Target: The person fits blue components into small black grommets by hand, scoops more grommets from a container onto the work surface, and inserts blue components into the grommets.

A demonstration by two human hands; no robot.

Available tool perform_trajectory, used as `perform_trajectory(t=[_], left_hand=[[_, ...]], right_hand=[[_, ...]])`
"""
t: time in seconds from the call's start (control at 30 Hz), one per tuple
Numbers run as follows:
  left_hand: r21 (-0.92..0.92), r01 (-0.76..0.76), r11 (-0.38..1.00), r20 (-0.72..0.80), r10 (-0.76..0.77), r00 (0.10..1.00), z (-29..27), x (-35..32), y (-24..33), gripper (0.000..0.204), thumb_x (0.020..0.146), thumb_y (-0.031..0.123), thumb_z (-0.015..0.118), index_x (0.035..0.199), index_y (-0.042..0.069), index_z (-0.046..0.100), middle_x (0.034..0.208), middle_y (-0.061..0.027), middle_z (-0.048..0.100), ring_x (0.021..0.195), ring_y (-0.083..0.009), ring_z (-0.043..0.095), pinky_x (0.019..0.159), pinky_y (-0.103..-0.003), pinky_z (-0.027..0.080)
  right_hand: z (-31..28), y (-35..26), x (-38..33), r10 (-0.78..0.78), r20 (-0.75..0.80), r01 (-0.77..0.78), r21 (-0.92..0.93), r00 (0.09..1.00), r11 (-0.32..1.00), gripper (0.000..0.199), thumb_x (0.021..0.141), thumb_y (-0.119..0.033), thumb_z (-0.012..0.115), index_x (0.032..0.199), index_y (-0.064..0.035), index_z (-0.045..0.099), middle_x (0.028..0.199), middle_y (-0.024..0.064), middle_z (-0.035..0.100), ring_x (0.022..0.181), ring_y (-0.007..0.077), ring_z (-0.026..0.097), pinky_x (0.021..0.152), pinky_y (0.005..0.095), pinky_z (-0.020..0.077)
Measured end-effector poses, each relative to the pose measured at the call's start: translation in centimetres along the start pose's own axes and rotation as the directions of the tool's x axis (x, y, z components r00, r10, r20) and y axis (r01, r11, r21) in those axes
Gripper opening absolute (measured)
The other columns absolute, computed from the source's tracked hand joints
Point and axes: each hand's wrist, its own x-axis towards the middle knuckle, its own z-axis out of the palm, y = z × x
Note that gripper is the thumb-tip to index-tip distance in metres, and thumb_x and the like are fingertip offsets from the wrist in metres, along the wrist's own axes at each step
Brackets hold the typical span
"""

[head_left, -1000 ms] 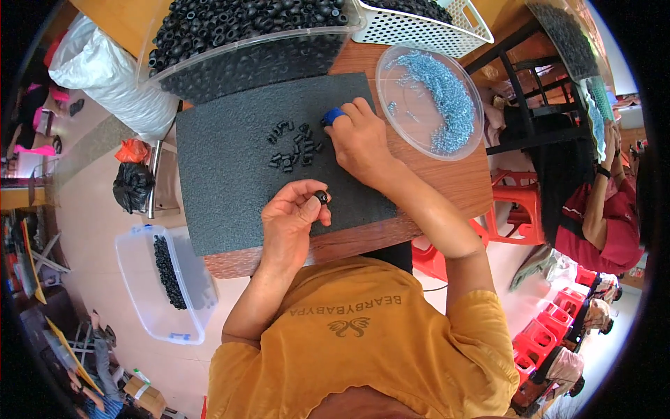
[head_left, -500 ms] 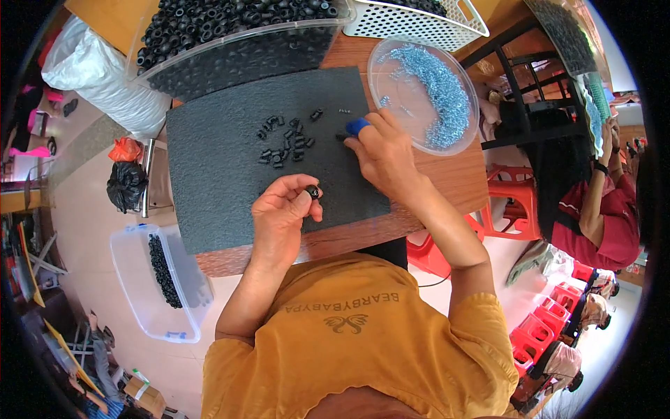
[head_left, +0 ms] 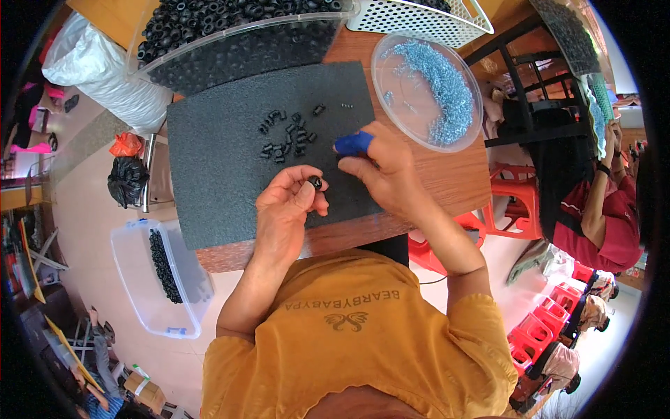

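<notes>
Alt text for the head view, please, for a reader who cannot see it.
A person's left hand pinches a small black ring over a dark foam mat, while the right hand, wearing a blue finger cot, rests on the mat just beside it. More black parts lie scattered on the mat, beside a clear round dish of small blue-grey pieces.

Wooden table [head_left: 457, 183] with dark foam mat [head_left: 223, 160], clear round dish [head_left: 427, 91] of blue bits, tub [head_left: 230, 42] of black rings, white basket [head_left: 419, 17].

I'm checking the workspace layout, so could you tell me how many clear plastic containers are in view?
3: a bin of black rings at the table's far edge, a round dish of blue bits far right, and a tub on the floor at left. Others may be hidden.
</notes>
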Motion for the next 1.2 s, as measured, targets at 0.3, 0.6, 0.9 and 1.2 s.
perform_trajectory(t=[0.3, 0.6, 0.9, 1.2], left_hand=[[-0.05, -0.051, 0.997, -0.075, 0.047, 0.996, 2.2, 0.2, -0.6, 0.02, 0.089, 0.01, 0.053, 0.105, -0.001, 0.05, 0.088, -0.0062, 0.058, 0.071, -0.0121, 0.057, 0.064, -0.025, 0.047], [0.07, -0.203, 0.977, -0.132, 0.211, 0.969, 2.8, -0.4, -0.7, 0.02, 0.089, 0.008, 0.054, 0.106, 0.0, 0.048, 0.087, -0.0042, 0.056, 0.076, -0.0093, 0.054, 0.067, -0.022, 0.046], [0.456, -0.429, 0.78, -0.043, 0.501, 0.865, 2.9, -0.8, -1.6, 0.023, 0.088, 0.008, 0.055, 0.107, -0.001, 0.048, 0.092, -0.002, 0.052, 0.084, -0.0071, 0.049, 0.075, -0.019, 0.04], [0.524, -0.505, 0.686, 0.016, 0.584, 0.811, 2.6, -0.9, -2.2, 0.023, 0.088, 0.007, 0.055, 0.107, -0.002, 0.048, 0.096, -0.0033, 0.053, 0.085, -0.0081, 0.049, 0.076, -0.02, 0.041]], right_hand=[[2.7, -2.2, -2.4, -0.048, -0.244, 0.08, 0.121, 0.968, 0.989, 0.02, 0.064, -0.002, 0.069, 0.082, -0.0022, 0.061, 0.082, 0.01, 0.059, 0.071, 0.0269, 0.053, 0.06, 0.0337, 0.0437], [2.9, -2.7, -3.3, -0.089, -0.291, 0.091, -0.006, 0.953, 0.996, 0.024, 0.063, -0.005, 0.072, 0.083, -0.0015, 0.06, 0.084, 0.0123, 0.057, 0.072, 0.0282, 0.053, 0.058, 0.034, 0.0431], [1.8, -4.1, -2.6, 0.144, -0.163, -0.114, 0.18, 0.976, 0.977, 0.016, 0.071, -0.007, 0.07, 0.08, -0.0019, 0.058, 0.072, 0.0094, 0.053, 0.062, 0.0232, 0.05, 0.054, 0.031, 0.0406], [2.0, -3.7, -3.0, 0.379, -0.049, -0.328, 0.404, 0.924, 0.854, 0.014, 0.073, -0.007, 0.07, 0.082, -0.0027, 0.06, 0.071, 0.0029, 0.053, 0.06, 0.0079, 0.049, 0.049, 0.023, 0.0381]])
